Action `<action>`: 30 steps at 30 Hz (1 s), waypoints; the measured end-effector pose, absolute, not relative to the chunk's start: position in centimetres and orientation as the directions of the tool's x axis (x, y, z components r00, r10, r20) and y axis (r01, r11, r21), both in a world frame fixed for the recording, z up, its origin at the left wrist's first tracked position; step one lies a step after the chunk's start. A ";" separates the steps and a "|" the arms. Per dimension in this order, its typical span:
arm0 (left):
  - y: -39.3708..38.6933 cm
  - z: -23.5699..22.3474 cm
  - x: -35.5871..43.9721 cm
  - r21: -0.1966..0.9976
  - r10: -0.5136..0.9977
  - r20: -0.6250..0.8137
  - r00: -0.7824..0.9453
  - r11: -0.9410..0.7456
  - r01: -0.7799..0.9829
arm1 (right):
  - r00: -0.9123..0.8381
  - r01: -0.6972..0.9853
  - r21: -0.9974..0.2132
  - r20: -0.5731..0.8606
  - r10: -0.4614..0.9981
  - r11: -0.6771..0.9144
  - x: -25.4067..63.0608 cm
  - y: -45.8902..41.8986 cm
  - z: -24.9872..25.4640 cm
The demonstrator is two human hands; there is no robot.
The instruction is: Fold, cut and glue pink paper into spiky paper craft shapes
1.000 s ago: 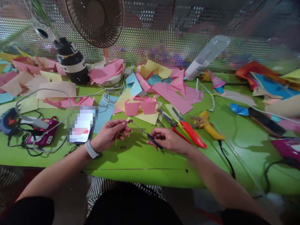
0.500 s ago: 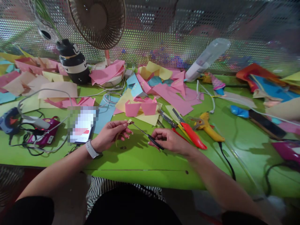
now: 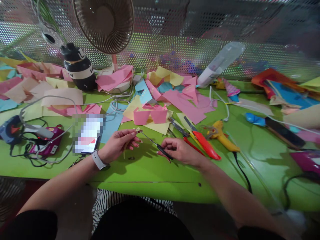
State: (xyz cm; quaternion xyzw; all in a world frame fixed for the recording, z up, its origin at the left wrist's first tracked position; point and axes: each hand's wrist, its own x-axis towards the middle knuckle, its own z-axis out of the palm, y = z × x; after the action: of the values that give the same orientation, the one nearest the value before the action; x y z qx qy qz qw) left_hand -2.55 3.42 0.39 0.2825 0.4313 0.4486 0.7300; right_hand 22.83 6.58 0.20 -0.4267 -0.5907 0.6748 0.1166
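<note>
My left hand [image 3: 117, 143] is closed in a pinch on a narrow yellowish strip [image 3: 125, 149], which hangs under the fingers. A small pale piece shows at its fingertips. My right hand [image 3: 176, 150] is closed around a slim black-handled tool with a thin metal end [image 3: 152, 141]; its exact kind is unclear. The tool's tip reaches the left fingertips and the small piece there. Just beyond the hands stands a folded pink paper shape [image 3: 150, 115] on yellow paper. To the right of my right hand lie a red-handled cutter [image 3: 203, 143] and red-handled pliers [image 3: 178, 128].
A yellow glue gun [image 3: 222, 136] lies at right, its black cord running forward. At left are a phone [image 3: 88, 135], a purple device [image 3: 51, 140] and tangled cables. Behind stand a fan [image 3: 103, 23], a black bottle [image 3: 78, 68], and many coloured paper sheets [image 3: 185, 103].
My right hand and its tool have shifted very slightly, with the tool's handle turned a little. The left hand keeps its pinch in about the same place.
</note>
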 end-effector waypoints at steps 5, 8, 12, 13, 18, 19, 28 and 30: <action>3.5 0.4 -2.6 0.790 0.892 -0.389 0.232 0.452 -0.414 | -0.604 0.336 -0.898 -0.438 0.666 -0.285 23.0 6.6 -0.1; 3.5 0.7 -2.8 0.779 0.891 -0.390 0.231 0.453 -0.434 | -0.589 0.316 -0.904 -0.425 0.687 -0.288 23.0 6.8 0.2; 3.6 1.3 -3.0 0.789 0.910 -0.369 0.191 0.415 -0.454 | -0.551 0.255 -0.919 -0.392 0.737 -0.299 23.0 7.0 1.0; 3.6 1.5 -3.0 0.793 0.912 -0.365 0.188 0.410 -0.450 | -0.546 0.249 -0.921 -0.388 0.743 -0.298 23.0 7.1 1.1; 3.6 1.6 -3.0 0.810 0.896 -0.380 0.230 0.442 -0.385 | -0.565 0.284 -0.916 -0.399 0.722 -0.284 22.9 7.0 1.6; 3.6 1.6 -3.0 0.813 0.895 -0.380 0.233 0.443 -0.376 | -0.573 0.298 -0.912 -0.407 0.711 -0.282 22.9 6.9 1.7; 3.4 1.3 -3.0 0.806 0.906 -0.334 0.259 0.417 -0.420 | -0.606 0.326 -0.913 -0.401 0.687 -0.246 23.1 6.8 1.8; 3.5 1.2 -3.0 0.808 0.912 -0.324 0.251 0.405 -0.427 | -0.600 0.317 -0.917 -0.392 0.697 -0.242 23.2 6.9 1.7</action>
State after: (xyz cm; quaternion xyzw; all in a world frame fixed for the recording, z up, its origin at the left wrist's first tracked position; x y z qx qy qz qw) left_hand -3.02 3.47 1.24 0.2978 0.4070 0.4569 0.7328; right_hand 23.20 6.90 1.71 -0.4236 -0.5987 0.6646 0.1430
